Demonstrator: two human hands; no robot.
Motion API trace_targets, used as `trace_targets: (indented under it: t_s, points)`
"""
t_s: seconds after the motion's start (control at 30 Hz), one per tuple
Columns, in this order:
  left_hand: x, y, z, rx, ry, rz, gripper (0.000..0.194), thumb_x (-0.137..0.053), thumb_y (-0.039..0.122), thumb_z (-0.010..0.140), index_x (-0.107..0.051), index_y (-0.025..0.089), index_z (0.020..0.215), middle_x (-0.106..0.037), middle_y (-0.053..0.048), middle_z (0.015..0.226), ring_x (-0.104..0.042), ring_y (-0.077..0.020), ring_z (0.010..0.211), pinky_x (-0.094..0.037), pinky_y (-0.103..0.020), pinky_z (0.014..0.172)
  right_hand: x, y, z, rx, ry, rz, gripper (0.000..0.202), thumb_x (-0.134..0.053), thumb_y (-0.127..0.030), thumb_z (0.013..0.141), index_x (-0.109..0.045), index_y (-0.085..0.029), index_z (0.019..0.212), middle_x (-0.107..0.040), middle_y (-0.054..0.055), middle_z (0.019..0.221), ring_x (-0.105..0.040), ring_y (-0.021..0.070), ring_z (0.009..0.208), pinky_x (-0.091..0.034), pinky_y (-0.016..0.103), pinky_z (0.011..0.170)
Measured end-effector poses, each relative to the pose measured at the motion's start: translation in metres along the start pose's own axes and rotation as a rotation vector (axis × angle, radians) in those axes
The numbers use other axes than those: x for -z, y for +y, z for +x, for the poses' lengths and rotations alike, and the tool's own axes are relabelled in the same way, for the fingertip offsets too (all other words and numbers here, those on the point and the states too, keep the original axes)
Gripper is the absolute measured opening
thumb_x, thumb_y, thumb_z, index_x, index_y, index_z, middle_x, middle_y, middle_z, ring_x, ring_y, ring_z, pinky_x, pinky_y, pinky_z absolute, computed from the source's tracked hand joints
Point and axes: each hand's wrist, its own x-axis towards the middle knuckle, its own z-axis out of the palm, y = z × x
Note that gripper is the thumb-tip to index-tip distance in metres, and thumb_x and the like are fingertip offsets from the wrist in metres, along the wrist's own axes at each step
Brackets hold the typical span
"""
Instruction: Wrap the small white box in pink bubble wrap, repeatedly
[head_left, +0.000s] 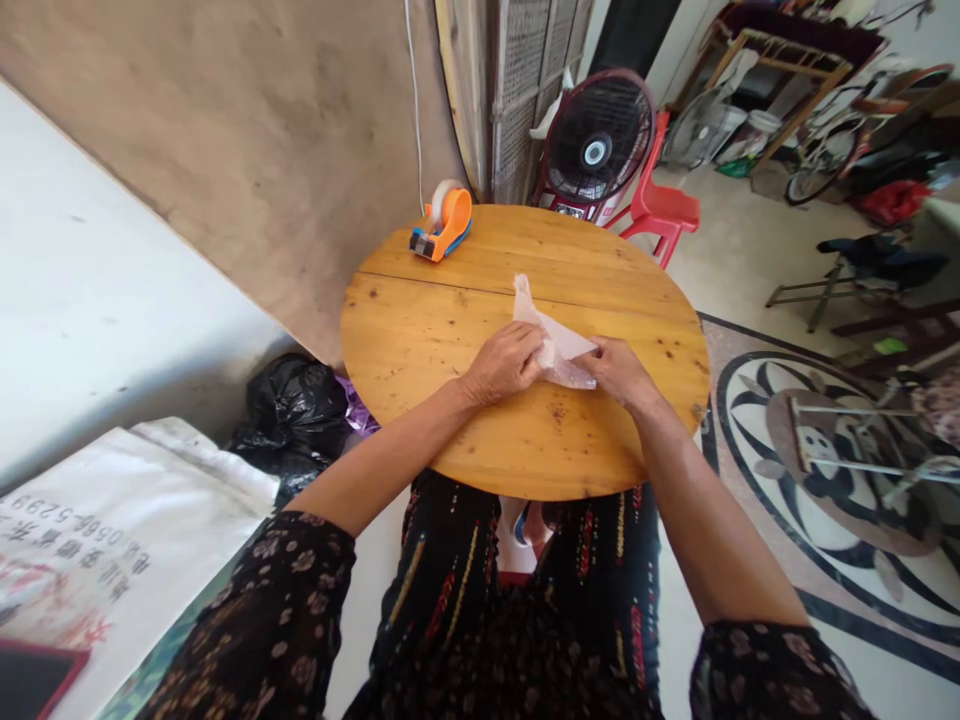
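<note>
Between my hands, above the middle of the round wooden table [420, 340], is a pale, whitish-pink wrap [566, 340], thin and partly folded, with one twisted end pointing away from me. It looks like bubble wrap or thin foam sheet; whether something lies inside is hidden. My left hand [510, 362] is closed on its left side, knuckles up. On the right, my right hand [615, 368] pinches the wrap's edge with thumb and fingers. An orange tape dispenser [452, 222] with a roll of tape stands at the table's far left edge.
Behind the table stand a dark red fan [598, 140] and a red plastic chair [664, 205]. Black plastic bags [296, 405] and a white printed sack [127, 530] lie on the left. A plywood panel [247, 120] rises close to the table's left side.
</note>
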Motion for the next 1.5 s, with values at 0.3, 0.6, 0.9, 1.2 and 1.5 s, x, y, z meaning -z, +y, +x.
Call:
trace_targets:
  t_s: [0.3, 0.6, 0.9, 1.2, 1.5]
  points:
    - [0.001, 0.001, 0.001, 0.006, -0.027, -0.003, 0.024, -0.045, 0.007, 0.078, -0.059, 0.015, 0.095, -0.069, -0.013, 0.105, -0.063, -0.0235, 0.105, -0.053, -0.039, 0.093, -0.006, 0.002, -0.002, 0.014, 0.058, 0.042, 0.037, -0.067, -0.05, 0.067, -0.062, -0.016, 0.08, -0.063, 0.002, 0.07, -0.052, 0.0149, 0.06, -0.039, 0.025, 0.053]
    - [0.001, 0.001, 0.001, -0.002, -0.018, -0.014, 0.022, -0.047, 0.007, 0.078, -0.058, 0.014, 0.094, -0.069, -0.015, 0.104, -0.063, -0.024, 0.103, -0.052, -0.038, 0.093, -0.006, -0.002, -0.011, -0.041, -0.027, 0.226, 0.032, -0.074, -0.044, 0.059, -0.063, -0.016, 0.068, -0.056, -0.003, 0.06, -0.047, 0.0111, 0.054, -0.038, 0.024, 0.053]
    - [-0.002, 0.0, -0.001, 0.005, -0.031, -0.009, 0.026, -0.046, 0.007, 0.077, -0.059, 0.015, 0.098, -0.068, -0.013, 0.105, -0.062, -0.0235, 0.105, -0.052, -0.039, 0.094, -0.014, 0.002, -0.015, 0.074, 0.093, 0.263, 0.031, -0.061, -0.047, 0.074, -0.062, -0.017, 0.082, -0.058, -0.002, 0.064, -0.049, 0.0122, 0.055, -0.038, 0.024, 0.048]
    - [-0.001, 0.001, 0.0, -0.006, -0.02, -0.005, 0.018, -0.046, 0.008, 0.079, -0.057, 0.015, 0.092, -0.069, -0.013, 0.101, -0.063, -0.0245, 0.102, -0.052, -0.038, 0.091, -0.028, -0.004, -0.023, -0.017, 0.151, 0.544, 0.037, -0.075, -0.046, 0.064, -0.051, -0.022, 0.079, -0.06, -0.005, 0.055, -0.05, 0.0102, 0.04, -0.04, 0.022, 0.038]
    - [-0.002, 0.0, 0.001, -0.004, -0.024, -0.026, 0.02, -0.046, 0.009, 0.08, -0.059, 0.016, 0.093, -0.069, -0.013, 0.102, -0.063, -0.0234, 0.102, -0.052, -0.039, 0.09, -0.03, -0.022, -0.022, -0.055, 0.154, 0.677, 0.047, -0.081, -0.05, 0.056, -0.053, -0.02, 0.08, -0.063, -0.004, 0.057, -0.058, 0.0101, 0.044, -0.047, 0.02, 0.041]
